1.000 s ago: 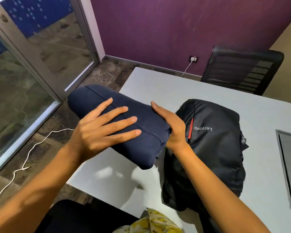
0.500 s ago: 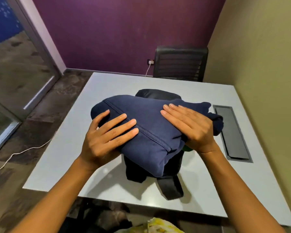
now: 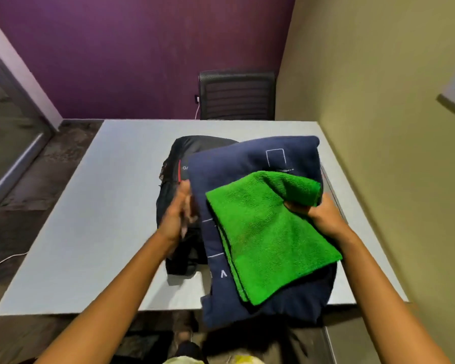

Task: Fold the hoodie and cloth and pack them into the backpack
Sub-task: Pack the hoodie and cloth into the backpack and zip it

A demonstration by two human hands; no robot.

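A folded navy hoodie (image 3: 247,158) is lifted over the right half of the table, tilted toward me, with white print on it. On top of it lies a folded green cloth (image 3: 260,240). My right hand (image 3: 323,214) grips both at their right edge, with the thumb tucked under a fold of the cloth. The black backpack (image 3: 200,143) lies on the table behind and left of the hoodie, half hidden by it. My left hand (image 3: 177,216) is blurred, edge-on against the backpack's near left side, fingers pointing up.
The white table (image 3: 103,206) stands against the olive wall on the right. A black mesh chair (image 3: 237,95) is at its far side. A white cable (image 3: 3,261) runs over the floor on the left, near a glass door.
The hoodie has swung right and tipped up, so the green cloth now shows on top. My left hand has let go of the hoodie and moved onto the backpack.
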